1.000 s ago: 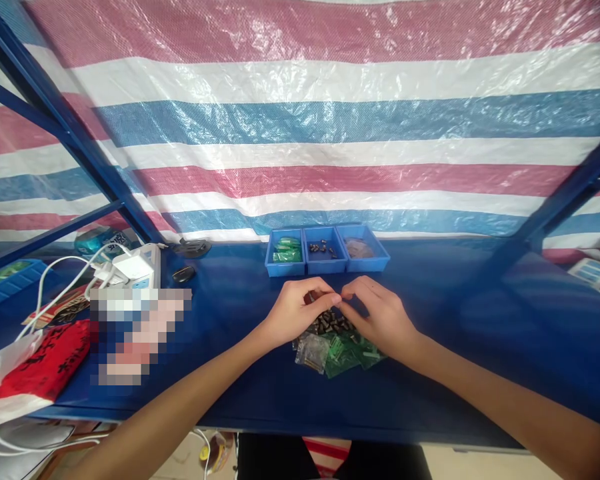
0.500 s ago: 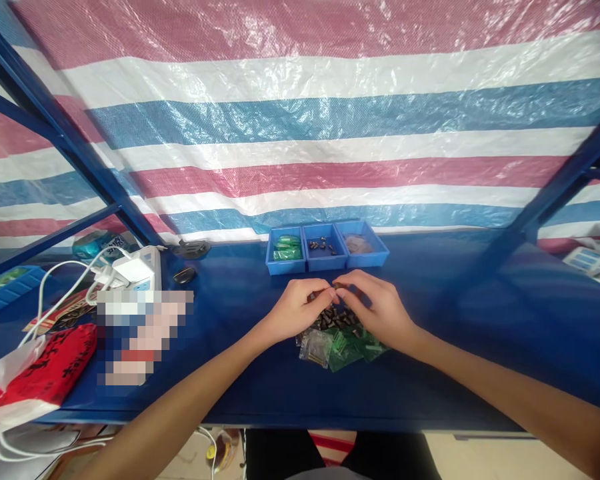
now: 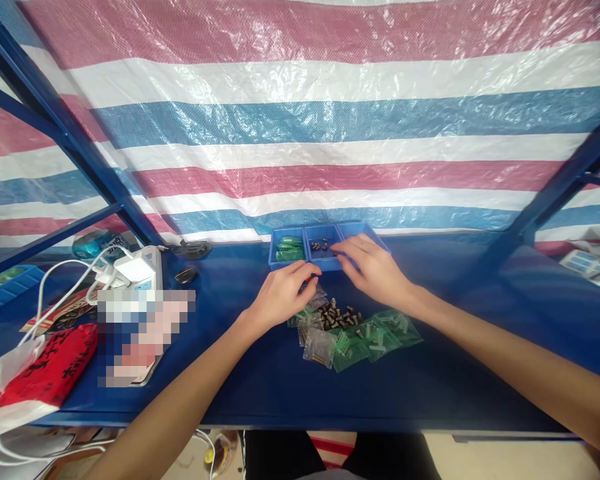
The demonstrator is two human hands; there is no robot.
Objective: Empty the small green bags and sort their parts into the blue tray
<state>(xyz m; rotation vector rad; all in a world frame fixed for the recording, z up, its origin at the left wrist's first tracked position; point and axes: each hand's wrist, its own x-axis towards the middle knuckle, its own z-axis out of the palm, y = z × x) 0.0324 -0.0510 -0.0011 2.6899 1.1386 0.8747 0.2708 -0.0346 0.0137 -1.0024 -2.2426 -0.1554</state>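
Observation:
Over the front right of the middle blue bin (image 3: 323, 265), my right hand (image 3: 373, 270) reaches with its thumb and fingers apart. I see nothing in it. That bin has a few small dark metal screws or bolts in it. My left hand (image 3: 286, 292) hovers in front of the left bin (image 3: 282, 265), a gap between its thumb and curved fingers, holding nothing visible. Below the hands lies a pile of dark metal screws (image 3: 341, 319). Clear plastic packets (image 3: 319, 347) and green plastic packets (image 3: 390, 333) lie around it. The right bin (image 3: 363, 228) is partly hidden by my right hand.
At the left of the blue table (image 3: 260, 393) are a white power strip (image 3: 153, 267) with cables, a black mouse-like object (image 3: 185, 275), a red bag (image 3: 65, 367) and a blurred-out item. Blue metal posts rise on both sides, before a striped plastic sheet (image 3: 330, 120).
My hands were together above the pile, fingertips meeting at something small. They have parted: the right moved up to the bins, the left slightly left. More of the pile shows.

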